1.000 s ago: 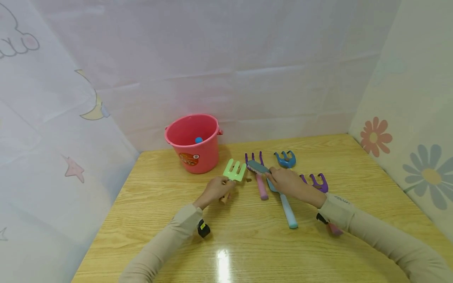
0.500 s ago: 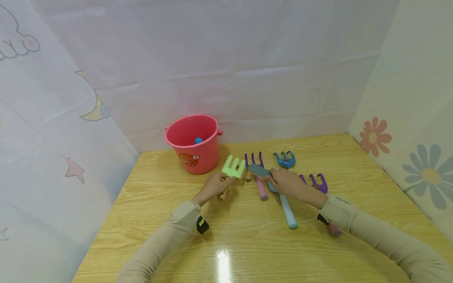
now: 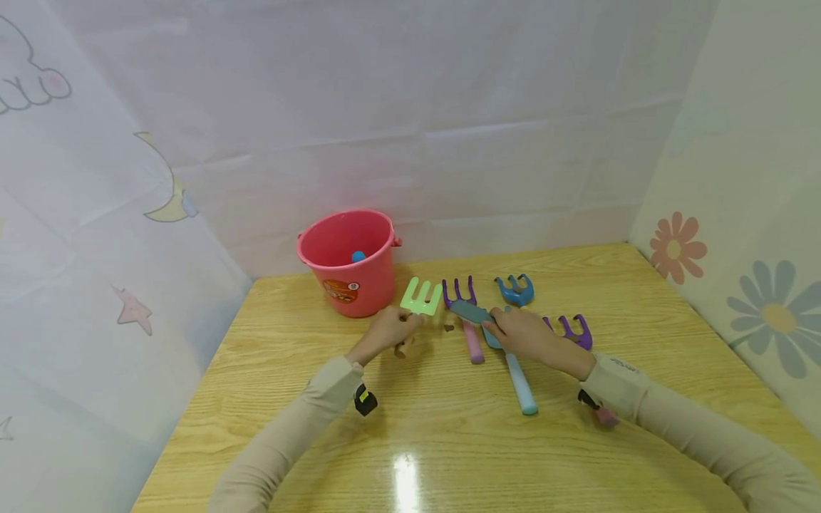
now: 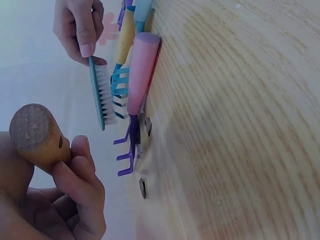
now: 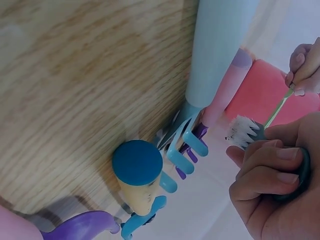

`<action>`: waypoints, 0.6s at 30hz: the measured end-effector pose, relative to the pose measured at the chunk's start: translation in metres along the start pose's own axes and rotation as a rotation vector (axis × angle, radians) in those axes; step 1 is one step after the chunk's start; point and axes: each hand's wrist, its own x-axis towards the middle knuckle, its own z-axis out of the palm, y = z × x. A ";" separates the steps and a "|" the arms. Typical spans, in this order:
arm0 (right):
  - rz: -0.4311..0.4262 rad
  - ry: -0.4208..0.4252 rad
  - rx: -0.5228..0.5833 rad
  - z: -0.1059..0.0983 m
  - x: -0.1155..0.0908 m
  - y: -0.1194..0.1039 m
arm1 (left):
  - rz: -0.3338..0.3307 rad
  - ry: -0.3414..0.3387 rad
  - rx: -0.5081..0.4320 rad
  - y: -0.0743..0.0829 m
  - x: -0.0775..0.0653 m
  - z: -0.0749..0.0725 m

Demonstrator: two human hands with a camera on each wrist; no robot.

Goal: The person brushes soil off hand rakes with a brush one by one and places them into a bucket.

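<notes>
My left hand (image 3: 388,330) grips a light green hand fork (image 3: 420,307) by its wooden handle (image 4: 33,131), tines pointing toward the back wall. In my right hand (image 3: 527,336) is a teal-backed brush (image 3: 470,312), whose white bristles (image 5: 244,131) face down in the head view. The brush head overlaps a purple rake with a pink handle (image 3: 473,346) lying on the table. Beneath the right hand lies a light blue rake (image 3: 522,386), partly hidden by that hand. The two hands are apart, the fork left of the brush.
A pink bucket (image 3: 362,291) with a blue round-ended thing (image 3: 358,256) inside stands at the back left. A blue rake (image 3: 517,295) and another purple rake (image 3: 582,339) lie to the right. Small brown scraps (image 3: 449,328) lie on the wooden table (image 3: 308,449).
My left hand has shifted slightly left and toward the back, with the green fork. A brown bit seen on the fork half a second ago no longer shows there. The right hand has barely moved.
</notes>
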 end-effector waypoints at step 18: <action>-0.045 0.013 -0.036 0.001 -0.005 0.002 | -0.003 0.000 0.006 0.017 0.003 -0.014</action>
